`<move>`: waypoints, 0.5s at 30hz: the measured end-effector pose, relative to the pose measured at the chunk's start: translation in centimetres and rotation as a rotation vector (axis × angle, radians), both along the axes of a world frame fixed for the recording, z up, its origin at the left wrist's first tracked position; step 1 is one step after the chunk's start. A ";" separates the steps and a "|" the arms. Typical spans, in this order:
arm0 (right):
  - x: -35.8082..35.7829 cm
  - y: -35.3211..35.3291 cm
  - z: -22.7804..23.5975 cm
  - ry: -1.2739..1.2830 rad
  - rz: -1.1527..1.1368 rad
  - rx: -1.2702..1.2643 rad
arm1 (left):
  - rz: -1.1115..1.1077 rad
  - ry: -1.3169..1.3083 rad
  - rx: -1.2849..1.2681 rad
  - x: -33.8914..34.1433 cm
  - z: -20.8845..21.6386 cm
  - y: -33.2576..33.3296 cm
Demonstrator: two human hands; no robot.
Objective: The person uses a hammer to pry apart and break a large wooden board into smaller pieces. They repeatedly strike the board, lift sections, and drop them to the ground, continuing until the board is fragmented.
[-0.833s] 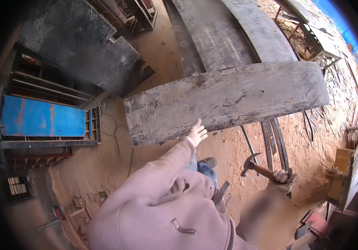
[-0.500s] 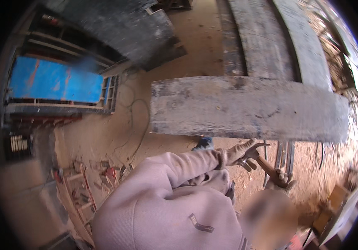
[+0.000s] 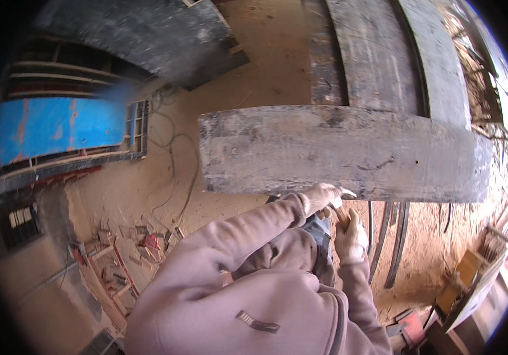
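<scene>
My left hand (image 3: 318,199), in a pale work glove, is closed around the head of a claw hammer (image 3: 341,213). A light metal tip shows past its fingers. My right hand (image 3: 351,238), also gloved, grips the wooden handle just below. Both hands are close together at the near edge of a wide, worn grey board (image 3: 289,157), which lies crosswise in front of me. Much of the hammer is hidden by the gloves.
Beyond the crosswise board, several long grey planks (image 3: 375,59) run away from me. Dark metal strips (image 3: 397,248) lie on the dirt at right. A blue panel (image 3: 58,130) rests on a frame at left, near a hose (image 3: 195,171). Wood scraps (image 3: 138,251) litter the lower left.
Both hands have shifted left with the hammer, and my right hand has come nearer to my left. The hammer's handle now points more toward me. The view has shifted slightly.
</scene>
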State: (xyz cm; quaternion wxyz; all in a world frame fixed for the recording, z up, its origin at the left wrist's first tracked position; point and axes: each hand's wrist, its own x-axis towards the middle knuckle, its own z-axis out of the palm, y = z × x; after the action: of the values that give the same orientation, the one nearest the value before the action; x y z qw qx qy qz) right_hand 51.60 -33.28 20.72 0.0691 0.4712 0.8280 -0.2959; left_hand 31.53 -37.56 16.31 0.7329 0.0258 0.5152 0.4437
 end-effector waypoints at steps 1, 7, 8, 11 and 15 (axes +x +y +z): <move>-0.1 1.1 -2.0 0.100 -0.040 0.027 | 0.095 -0.124 0.039 -0.7 0.0 0.3; -9.1 9.8 -4.6 0.620 -0.858 -1.039 | 0.171 0.796 -0.063 -8.8 -7.7 -1.7; -10.9 11.3 -5.3 0.705 -0.988 -1.149 | 0.120 1.052 -0.132 -10.7 -8.2 -2.8; -14.6 16.0 -11.3 0.900 -1.202 -1.182 | -0.067 1.244 -0.199 -16.7 -9.9 -2.2; -19.7 18.5 -15.4 1.058 -1.321 -1.148 | -0.290 1.574 -0.098 -24.1 -17.8 -1.3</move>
State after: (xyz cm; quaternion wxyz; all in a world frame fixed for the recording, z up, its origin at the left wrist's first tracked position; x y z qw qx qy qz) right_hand 31.88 -14.77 5.28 -0.2668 0.5383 0.0606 -0.7971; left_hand 7.46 -38.82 -1.50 0.2052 0.3656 0.8913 0.1727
